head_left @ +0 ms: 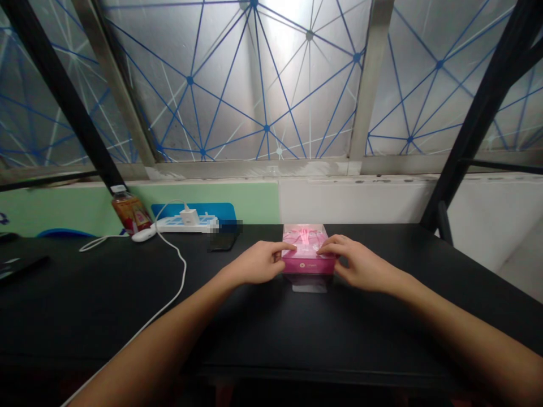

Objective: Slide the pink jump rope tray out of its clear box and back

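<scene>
Head view: the pink box (pixel 309 264), near the black tabletop's (pixel 263 328) far edge, is touched at its sides by the left hand (pixel 261 262) and right hand (pixel 360 263), fingers loosely curled; whether it is gripped cannot be told.

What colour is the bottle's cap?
The cap is white; it shows best in the head view.

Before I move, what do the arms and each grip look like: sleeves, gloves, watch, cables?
The left grip and right grip are human hands, with no gloves visible. No sleeve shows on the left forearm or right forearm, nor any watch or band at either wrist. Rings and small markings are too fine to tell. The white cable isn't worn; it passes beside the left forearm.
</scene>
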Action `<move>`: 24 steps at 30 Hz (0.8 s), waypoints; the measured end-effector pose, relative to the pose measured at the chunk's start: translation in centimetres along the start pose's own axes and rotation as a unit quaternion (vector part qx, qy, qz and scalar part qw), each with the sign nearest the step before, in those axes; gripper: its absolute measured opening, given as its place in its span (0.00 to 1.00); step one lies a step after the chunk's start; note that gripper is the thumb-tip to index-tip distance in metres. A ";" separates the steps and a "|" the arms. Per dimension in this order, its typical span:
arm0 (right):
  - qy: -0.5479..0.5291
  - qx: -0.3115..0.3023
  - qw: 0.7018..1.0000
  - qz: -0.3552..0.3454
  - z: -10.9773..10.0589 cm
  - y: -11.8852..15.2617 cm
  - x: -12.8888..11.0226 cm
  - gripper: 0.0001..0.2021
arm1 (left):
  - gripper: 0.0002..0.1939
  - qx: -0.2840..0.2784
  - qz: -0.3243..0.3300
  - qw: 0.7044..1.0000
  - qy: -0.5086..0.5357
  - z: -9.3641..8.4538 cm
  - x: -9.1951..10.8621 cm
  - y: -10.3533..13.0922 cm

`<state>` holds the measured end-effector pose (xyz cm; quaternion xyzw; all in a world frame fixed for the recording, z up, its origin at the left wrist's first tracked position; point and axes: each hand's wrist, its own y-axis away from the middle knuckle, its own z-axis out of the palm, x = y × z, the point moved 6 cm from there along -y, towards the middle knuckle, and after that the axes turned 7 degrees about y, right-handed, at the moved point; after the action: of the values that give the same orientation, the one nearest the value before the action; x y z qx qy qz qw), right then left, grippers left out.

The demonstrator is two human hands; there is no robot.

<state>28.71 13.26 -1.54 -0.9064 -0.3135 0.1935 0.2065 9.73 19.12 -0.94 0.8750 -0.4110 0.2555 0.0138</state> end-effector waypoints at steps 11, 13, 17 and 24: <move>0.135 0.010 0.991 0.016 0.0 -0.1 0.2 0.10 | 0.20 0.006 0.016 0.999 -0.049 -0.2 0.6 0.0; 0.147 -0.006 0.989 0.024 0.1 0.0 0.4 0.10 | 0.20 0.004 0.014 0.999 -0.044 -0.3 0.5 0.0; 0.137 -0.020 0.990 0.038 0.2 0.1 0.9 0.10 | 0.20 0.004 0.020 0.999 -0.039 -0.3 0.4 -0.1; 0.118 -0.034 0.992 0.034 0.4 0.3 1.0 0.14 | 0.22 -0.006 0.018 0.999 -0.036 0.1 0.2 -0.3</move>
<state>29.35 13.80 -2.22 -0.9398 -0.2620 0.0811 0.2040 10.06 19.14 -0.85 0.8762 -0.4280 0.2215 -0.0001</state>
